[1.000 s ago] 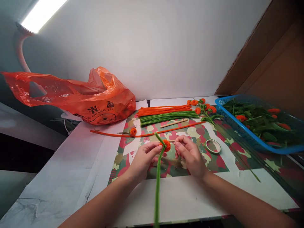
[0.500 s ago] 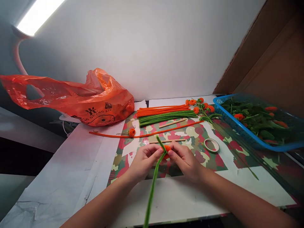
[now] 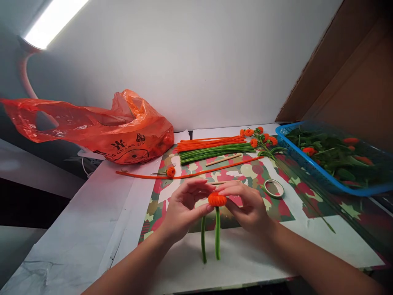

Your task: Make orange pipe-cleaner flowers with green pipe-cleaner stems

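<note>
An orange pipe-cleaner flower head (image 3: 217,199) is held over the near part of the table, between the fingertips of both hands. My left hand (image 3: 184,207) pinches its left side, thumb below and curved fingers above. With fingers on top and the thumb at its right edge, my right hand (image 3: 248,207) grips it too. Two lengths of green pipe cleaner (image 3: 217,237) hang down below the flower head; where they join it is hidden. Beyond the hands, a smaller orange flower (image 3: 170,171) with thin wire lies by a long orange pipe cleaner (image 3: 196,174).
Bundles of orange pipe cleaners (image 3: 211,143) and green pipe cleaners (image 3: 215,153) lie at the back, with finished flowers (image 3: 265,141) beside them. A tape roll (image 3: 274,188) and wooden stick (image 3: 223,159) are nearby. A blue basket (image 3: 325,180) stands right, an orange plastic bag (image 3: 138,135) left.
The flower has been turned upright, so its orange head faces up. The green pipe cleaner, earlier crossing in front towards me, now hangs beneath it. Both hands have shifted their grip.
</note>
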Demonstrator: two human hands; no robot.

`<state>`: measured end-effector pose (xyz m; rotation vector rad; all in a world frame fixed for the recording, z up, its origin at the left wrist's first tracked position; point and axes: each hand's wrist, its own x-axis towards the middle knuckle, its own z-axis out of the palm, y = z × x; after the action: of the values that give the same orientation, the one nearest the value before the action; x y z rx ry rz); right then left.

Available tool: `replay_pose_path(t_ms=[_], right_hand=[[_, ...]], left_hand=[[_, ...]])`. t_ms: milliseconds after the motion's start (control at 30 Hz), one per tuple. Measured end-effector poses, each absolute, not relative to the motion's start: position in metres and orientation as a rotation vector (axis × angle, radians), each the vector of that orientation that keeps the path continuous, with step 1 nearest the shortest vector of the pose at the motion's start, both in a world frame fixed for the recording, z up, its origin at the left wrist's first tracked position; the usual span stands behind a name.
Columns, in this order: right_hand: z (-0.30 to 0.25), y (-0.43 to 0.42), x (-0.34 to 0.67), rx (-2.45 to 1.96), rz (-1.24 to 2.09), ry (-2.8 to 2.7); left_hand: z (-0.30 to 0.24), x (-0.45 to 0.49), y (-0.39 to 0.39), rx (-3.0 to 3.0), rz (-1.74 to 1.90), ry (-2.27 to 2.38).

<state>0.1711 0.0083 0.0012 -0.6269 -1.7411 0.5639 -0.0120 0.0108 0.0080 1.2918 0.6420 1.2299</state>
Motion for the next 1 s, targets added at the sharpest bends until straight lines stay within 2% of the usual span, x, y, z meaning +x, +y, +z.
replay_pose_path(t_ms=[167, 333, 533, 1000], right_hand=[[0.01, 0.003, 0.173, -0.549, 0.409, -1.749], [0.012, -0.002, 0.175, -0.553, 0.265, -1.767], [0.01, -0.003, 0.174, -0.686, 0.519, -1.697], [0.0, -0.002, 0.159, -0.819, 0.637, -1.773]], left_hand=[[0.017, -0.012, 0.0, 1.509, 1.276, 0.675], [0.026, -0.011, -0.003, 1.53, 1.079, 0.739], [0.025, -0.02, 0.004, 1.676, 1.353, 0.764], [0.011, -0.019, 0.013, 1.823, 1.346, 0.777]])
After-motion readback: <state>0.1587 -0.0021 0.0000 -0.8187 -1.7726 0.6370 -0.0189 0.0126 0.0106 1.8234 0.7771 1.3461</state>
